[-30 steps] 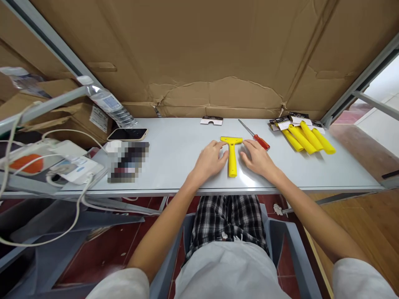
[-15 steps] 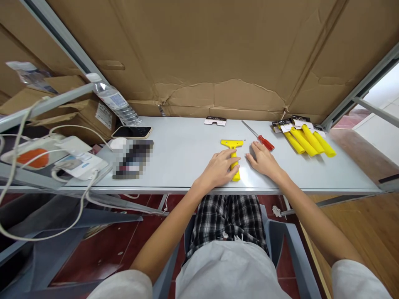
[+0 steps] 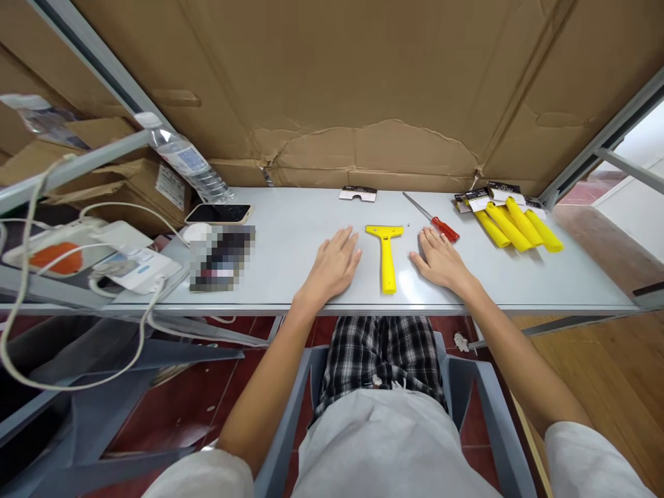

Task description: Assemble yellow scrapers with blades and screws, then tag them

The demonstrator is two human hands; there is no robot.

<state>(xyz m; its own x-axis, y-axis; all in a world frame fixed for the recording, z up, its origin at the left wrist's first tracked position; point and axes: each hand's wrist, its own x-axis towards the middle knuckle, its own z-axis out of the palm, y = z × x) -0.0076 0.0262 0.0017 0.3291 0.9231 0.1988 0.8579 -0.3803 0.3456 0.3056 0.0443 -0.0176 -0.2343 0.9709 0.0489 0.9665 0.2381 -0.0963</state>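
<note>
A yellow scraper (image 3: 387, 261) lies on the grey table, its wide head away from me and its handle toward me. To its left, my left hand (image 3: 335, 263) rests flat on the tabletop with fingers stretched out, holding nothing. My right hand (image 3: 440, 259) lies flat on the other side, also empty, its fingertips close to the red handle of a screwdriver (image 3: 443, 229). Neither hand touches the scraper. Beyond the scraper, a black and white header card (image 3: 358, 194) lies near the cardboard backing.
Several yellow handles with cards (image 3: 513, 223) lie at the right. On the left are a phone (image 3: 218, 214), a leaning water bottle (image 3: 189, 162), a cardboard box (image 3: 142, 190), a white power strip (image 3: 67, 249) and loose cables. The table's front edge (image 3: 363, 309) runs before my lap.
My left hand has let go of the scraper and moved left, down flat on the table. The scraper stays in place; my right hand has barely moved.
</note>
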